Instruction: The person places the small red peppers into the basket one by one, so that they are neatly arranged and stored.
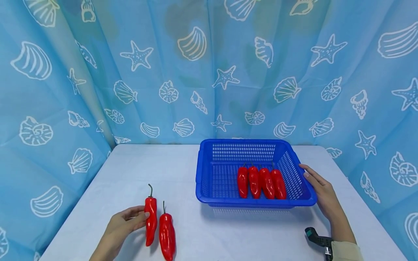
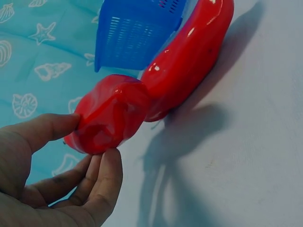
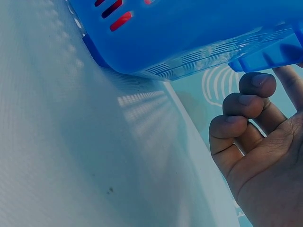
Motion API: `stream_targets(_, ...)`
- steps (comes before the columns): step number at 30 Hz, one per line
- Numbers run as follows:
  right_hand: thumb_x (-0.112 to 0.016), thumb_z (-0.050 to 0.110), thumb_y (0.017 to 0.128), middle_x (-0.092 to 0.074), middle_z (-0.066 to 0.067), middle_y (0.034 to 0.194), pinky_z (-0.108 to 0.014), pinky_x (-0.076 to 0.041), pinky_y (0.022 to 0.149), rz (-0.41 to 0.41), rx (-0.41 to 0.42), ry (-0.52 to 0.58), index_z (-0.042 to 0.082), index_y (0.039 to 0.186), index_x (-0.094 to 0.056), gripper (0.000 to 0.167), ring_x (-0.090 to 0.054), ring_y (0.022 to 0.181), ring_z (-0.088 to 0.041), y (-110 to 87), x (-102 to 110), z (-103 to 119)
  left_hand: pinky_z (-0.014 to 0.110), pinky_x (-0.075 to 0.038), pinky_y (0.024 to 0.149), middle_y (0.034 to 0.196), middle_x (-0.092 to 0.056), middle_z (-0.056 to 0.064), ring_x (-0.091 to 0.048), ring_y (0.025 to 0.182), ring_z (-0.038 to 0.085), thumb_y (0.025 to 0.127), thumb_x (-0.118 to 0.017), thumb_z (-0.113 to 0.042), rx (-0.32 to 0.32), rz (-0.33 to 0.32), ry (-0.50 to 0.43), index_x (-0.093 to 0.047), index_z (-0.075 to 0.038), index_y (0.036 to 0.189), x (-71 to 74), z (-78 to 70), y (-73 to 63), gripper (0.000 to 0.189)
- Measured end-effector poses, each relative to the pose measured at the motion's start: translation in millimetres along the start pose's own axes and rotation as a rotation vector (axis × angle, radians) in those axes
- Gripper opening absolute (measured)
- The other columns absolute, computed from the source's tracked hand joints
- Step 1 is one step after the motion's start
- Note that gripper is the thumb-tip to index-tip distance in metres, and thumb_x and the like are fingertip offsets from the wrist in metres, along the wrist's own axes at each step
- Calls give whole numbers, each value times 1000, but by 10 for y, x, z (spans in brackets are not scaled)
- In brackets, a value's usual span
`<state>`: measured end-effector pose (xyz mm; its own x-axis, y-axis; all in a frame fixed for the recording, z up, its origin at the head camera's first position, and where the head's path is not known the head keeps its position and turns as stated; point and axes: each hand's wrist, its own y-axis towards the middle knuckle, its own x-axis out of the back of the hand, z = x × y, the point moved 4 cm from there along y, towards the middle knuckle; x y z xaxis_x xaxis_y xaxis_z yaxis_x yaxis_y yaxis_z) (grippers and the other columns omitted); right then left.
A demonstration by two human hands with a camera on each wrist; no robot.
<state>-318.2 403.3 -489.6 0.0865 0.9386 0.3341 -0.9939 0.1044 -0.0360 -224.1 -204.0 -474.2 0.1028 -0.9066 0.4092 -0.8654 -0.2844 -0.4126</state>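
Note:
Between thumb and fingertips, my left hand (image 1: 121, 226) pinches a red chili pepper (image 1: 151, 221), its green stem pointing away from me. In the left wrist view this pepper (image 2: 111, 113) is seen end-on, raised over the white surface. Just right of it lies a second red pepper (image 1: 167, 235), stem also pointing away. My right hand (image 1: 323, 192) holds the right rim of a blue plastic basket (image 1: 254, 203). In the right wrist view its other fingers (image 3: 244, 106) curl below the rim. Several red peppers (image 1: 261, 181) lie side by side in the basket's right half.
A white cloth-covered table (image 1: 183, 170) lies under everything. Blue curtains (image 1: 209, 90) with white shells and starfish stand behind it and at both sides. A black device (image 1: 318, 239) is strapped at the right wrist, by a beige sleeve (image 1: 346, 251).

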Motion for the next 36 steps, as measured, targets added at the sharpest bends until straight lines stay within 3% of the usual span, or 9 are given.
stream_targets(7,-43,58,101,-19,-21,163,-44,-50,91,2,1,-1,37,157,-30,61,-31,138,-55,0,-2,-3,42,-60,80,127,-53,29,-65,98,29,77,-86,-34,-25,1,-12,-52,4,135,-9,-44,-6,77)
stream_targets(17,-43,58,101,-19,-20,163,-49,-44,93,-3,5,-20,35,158,-30,63,-31,139,-54,-2,-8,-12,43,-59,83,128,-55,27,-66,97,26,81,-83,-35,-73,18,-29,-52,2,136,-21,-165,-1,73)
stream_targets(24,-43,59,101,-19,-20,163,-47,-45,93,-4,0,-17,36,158,-29,63,-31,139,-54,-2,-15,-12,43,-59,82,129,-53,26,-64,101,28,78,-86,-33,-82,16,-35,-53,1,136,-43,-253,10,76)
stream_targets(36,-43,60,100,-18,-18,164,-42,-48,92,-7,-5,-19,37,158,-28,63,-30,140,-53,12,-8,-20,44,-58,86,130,-54,25,-66,98,24,81,-83,-35,-115,32,-60,-53,1,136,-67,-357,-17,72)
